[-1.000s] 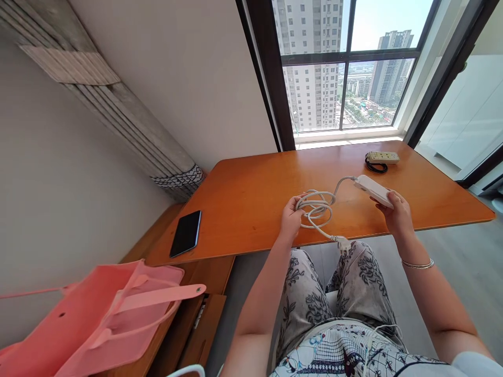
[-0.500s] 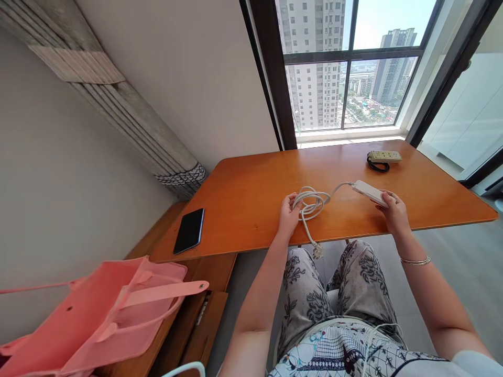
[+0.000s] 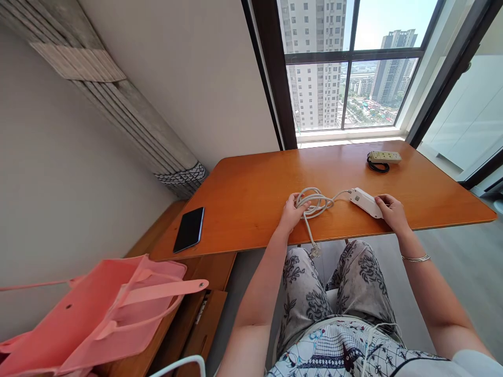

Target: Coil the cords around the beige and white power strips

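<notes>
A white power strip (image 3: 365,201) lies on the orange wooden table (image 3: 251,209), label side up. My right hand (image 3: 392,213) rests on its near end with fingers curled over it. The strip's white cable (image 3: 314,201) is coiled on the table to the left. My left hand (image 3: 291,213) grips the coil at its left side. The cable's plug (image 3: 315,252) hangs over the table's front edge above my lap.
A second beige power strip with a black cable (image 3: 383,158) lies at the table's far right. A black phone (image 3: 189,229) lies at the near left corner. A pink tote bag (image 3: 98,314) sits on a low wooden cabinet at left. A window stands behind the table.
Both hands lowered the power strip and cable coil onto the table. The strip went from held up in the air to lying flat, and the plug now dangles off the edge.
</notes>
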{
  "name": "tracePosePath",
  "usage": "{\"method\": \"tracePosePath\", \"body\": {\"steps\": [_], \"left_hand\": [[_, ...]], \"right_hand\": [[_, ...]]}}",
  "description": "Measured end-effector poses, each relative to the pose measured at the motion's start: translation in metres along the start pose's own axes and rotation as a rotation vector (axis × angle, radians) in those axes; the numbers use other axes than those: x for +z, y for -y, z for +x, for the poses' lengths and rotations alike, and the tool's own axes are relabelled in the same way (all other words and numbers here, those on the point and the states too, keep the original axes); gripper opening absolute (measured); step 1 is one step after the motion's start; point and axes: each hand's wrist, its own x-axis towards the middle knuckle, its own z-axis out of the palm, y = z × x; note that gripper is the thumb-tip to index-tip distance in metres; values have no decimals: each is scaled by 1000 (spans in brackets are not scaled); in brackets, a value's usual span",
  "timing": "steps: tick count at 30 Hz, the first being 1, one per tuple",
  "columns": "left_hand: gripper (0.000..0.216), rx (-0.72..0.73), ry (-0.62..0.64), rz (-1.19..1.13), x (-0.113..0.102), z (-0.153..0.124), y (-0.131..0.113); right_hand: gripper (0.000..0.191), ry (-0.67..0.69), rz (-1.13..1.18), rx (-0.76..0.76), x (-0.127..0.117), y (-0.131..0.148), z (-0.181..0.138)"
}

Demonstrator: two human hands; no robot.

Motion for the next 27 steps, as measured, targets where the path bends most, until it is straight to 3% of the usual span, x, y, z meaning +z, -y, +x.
{"method": "tracePosePath", "body": {"steps": [4, 8, 10, 12, 15, 18, 21, 24, 27], "left_hand": [[67, 25, -8, -94, 8, -6, -8], [56, 31, 65, -148, 22, -16, -18], [46, 25, 79, -127, 29, -21, -22], [44, 6, 71, -138, 36, -26, -25], [47, -59, 29, -258, 40, -31, -29], [50, -150, -21, -378, 37, -32, -31], [48, -159, -56, -437, 32, -32, -32], [46, -102, -61, -397, 31, -34, -32], [42, -26, 13, -240, 37, -40, -32]], "right_hand": [[39, -79, -237, -180, 2, 8, -2], [29, -180, -390, -466, 13, 39, -18], [25, -105, -323, -589, 24, 59, -33], [26, 83, -260, -667, 37, 78, -53], [28, 409, -362, -673, 56, 93, -81], [29, 564, -504, -624, 64, 92, -100], [15, 580, -459, -594, 62, 84, -105], [22, 556, -270, -521, 55, 83, -102], [24, 537, -37, -404, 50, 90, -95]]}}
